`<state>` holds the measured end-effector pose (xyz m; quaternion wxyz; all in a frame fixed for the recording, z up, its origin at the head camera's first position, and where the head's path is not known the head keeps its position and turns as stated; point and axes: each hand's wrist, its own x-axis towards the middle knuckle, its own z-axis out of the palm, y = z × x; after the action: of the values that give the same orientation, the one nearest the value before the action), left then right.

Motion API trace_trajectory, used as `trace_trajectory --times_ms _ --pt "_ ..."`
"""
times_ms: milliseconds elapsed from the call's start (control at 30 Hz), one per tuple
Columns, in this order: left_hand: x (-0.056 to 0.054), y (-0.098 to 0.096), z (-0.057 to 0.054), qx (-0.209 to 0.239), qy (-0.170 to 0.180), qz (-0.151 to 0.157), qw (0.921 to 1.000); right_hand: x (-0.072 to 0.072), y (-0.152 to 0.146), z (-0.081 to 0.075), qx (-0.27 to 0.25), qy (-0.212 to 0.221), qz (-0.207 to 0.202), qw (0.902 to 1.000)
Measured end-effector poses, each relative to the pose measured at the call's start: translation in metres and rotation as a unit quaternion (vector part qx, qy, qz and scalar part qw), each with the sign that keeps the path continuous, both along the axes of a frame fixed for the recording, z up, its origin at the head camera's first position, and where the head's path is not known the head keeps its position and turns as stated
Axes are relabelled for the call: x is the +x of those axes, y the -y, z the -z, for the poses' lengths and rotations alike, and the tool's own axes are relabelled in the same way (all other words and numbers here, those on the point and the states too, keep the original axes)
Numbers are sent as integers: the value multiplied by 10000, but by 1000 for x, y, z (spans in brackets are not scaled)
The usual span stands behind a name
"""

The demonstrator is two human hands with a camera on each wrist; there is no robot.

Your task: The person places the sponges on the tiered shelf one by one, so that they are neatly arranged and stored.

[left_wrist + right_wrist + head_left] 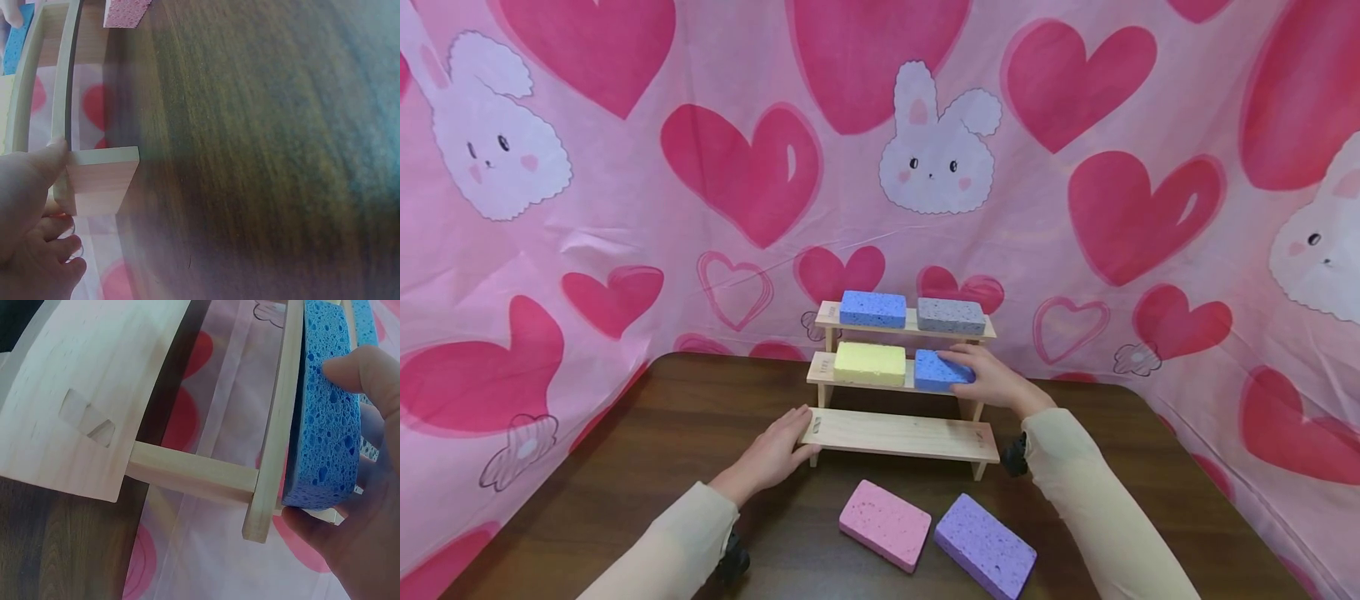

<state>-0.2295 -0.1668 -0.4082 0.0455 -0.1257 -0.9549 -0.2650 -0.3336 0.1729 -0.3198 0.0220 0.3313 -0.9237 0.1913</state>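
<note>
A three-tier wooden stand (895, 432) stands on the table. At the right of its middle tier, my right hand (996, 377) grips a blue sponge (328, 425), with the thumb on its front face in the right wrist view. My left hand (769, 452) holds the left end of the bottom tier, its thumb (53, 159) on the front edge in the left wrist view. A yellow sponge (869, 364) lies left of the gripped one. On the top tier are another blue sponge (872, 308) and a grey sponge (951, 315).
A pink sponge (885, 523) and a purple sponge (985, 546) lie on the dark wooden table (647, 442) in front of the stand. Behind the table hangs a pink cloth (850, 200) with hearts and rabbits.
</note>
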Motion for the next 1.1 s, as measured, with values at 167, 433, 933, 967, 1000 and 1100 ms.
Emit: trace_trajectory --times_ms 167,433,933,967,1000,1100 --pt "-1 0 0 18 38 -23 10000 -3 -1 3 -9 59 -20 10000" --pt "-1 -1 -1 12 89 -37 10000 -4 -2 3 -75 126 -105 9998" --pt "0 -1 -1 -31 49 -4 10000 -5 -2 3 -72 121 -66 9999" --pt "0 -1 -1 -45 24 10 10000 -4 -2 2 -81 142 -42 9999" --pt "0 -1 -1 -46 12 16 10000 -3 -2 2 -98 152 -24 9998" --pt "0 -1 0 -53 -40 40 10000 2 -3 -2 -186 110 -37 9998"
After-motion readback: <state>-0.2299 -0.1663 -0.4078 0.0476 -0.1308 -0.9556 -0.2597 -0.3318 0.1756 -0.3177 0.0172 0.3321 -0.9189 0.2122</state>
